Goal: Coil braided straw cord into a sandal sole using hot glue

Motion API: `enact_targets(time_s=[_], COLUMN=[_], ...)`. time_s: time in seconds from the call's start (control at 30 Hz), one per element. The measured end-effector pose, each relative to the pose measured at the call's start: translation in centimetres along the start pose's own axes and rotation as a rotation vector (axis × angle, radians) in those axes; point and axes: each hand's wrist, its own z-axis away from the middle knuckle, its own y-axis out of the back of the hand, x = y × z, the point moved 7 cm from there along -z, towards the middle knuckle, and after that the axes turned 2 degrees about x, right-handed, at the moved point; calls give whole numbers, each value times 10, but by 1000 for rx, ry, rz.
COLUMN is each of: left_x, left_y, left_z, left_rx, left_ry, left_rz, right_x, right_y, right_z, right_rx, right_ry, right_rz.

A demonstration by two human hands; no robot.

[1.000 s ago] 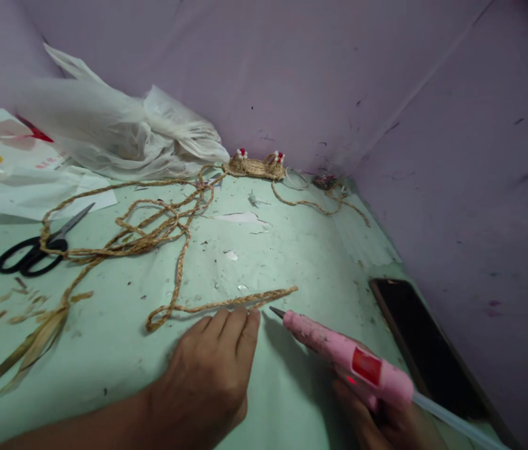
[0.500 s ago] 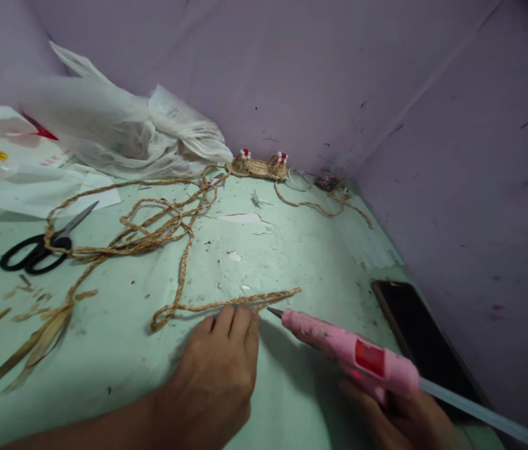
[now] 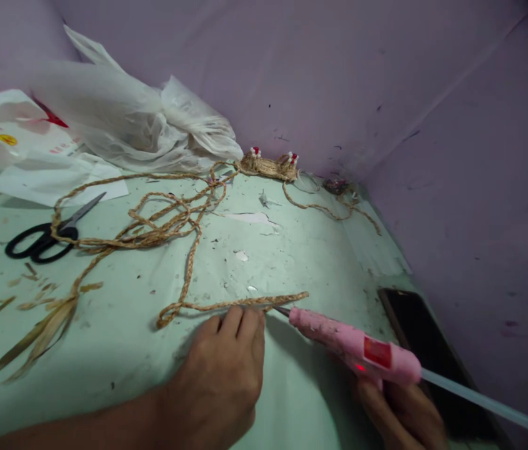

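Braided cord [image 3: 189, 269] lies at the fingertips of the left hand [image 3: 229, 369] — its doubled end runs just beyond them and out to their right, while a small loop sits to their left. Those fingers are bent down onto the cord; whether they pinch it or only press, I cannot tell. To their right, the right hand [image 3: 399, 406] is wrapped around a pink glue gun [image 3: 352, 344], whose nozzle meets or nearly meets the cord. Scissors [image 3: 52, 240] rest well left of the left hand's grip — under a strand of cord.
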Motion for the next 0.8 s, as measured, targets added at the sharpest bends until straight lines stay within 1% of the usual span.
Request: enact_targets(time_s=[0.07,0.17,0.3,0.4,0.47,0.6,0.73,0.8], left_x=[0,0,-1,-1,-1,-1,-1,-2], left_y=[1,2,1,-1,-1,0,1,1], left_z=[0,0,0,0,0,0,0,0], left_rx=[8,23,25,17,17,29,28,24], left_ry=[2,12,10,10,8,6,2,8], left_rz=[-3,4,15,17,15,13,23,33], right_x=[-7,-19,-29,-38,-43,-48,-55,-53], right_y=[0,-4,-6,-5,-6,-11,-12,-9], right_z=[-2,-3,-6,-7,-8,-13,-13,-10], right_rx=[37,31,9,23,12,-40,-24,22], right_ry=[71,160,207,241,241,189,176,121], right_rz=[21,52,65,43,15,-20,-86,-146])
